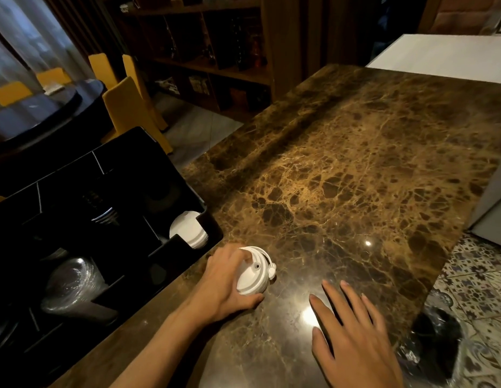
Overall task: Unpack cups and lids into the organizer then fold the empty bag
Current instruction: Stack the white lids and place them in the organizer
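The left hand [229, 278] grips a small stack of white lids [253, 273], fingers curled over the top and thumb under the near side, holding it at the left edge of the marble surface [355, 169], just beside the organizer [159, 163]. The topmost lid shows a sip hole and a small round plug tab. The right hand [353, 337] is spread wide with straight fingers, palm down over the near part of the surface, holding nothing; whether it touches the marble cannot be told. The black organizer stands along the left edge, split into compartments: its front right slot holds another stack of white lids [189, 229], and a near left compartment holds clear cups [76, 284] lying nested. Other compartments are too dark to read. A dark bag [437, 340] lies on the patterned floor past the right edge of the surface. No brand, label or writing is legible on anything.
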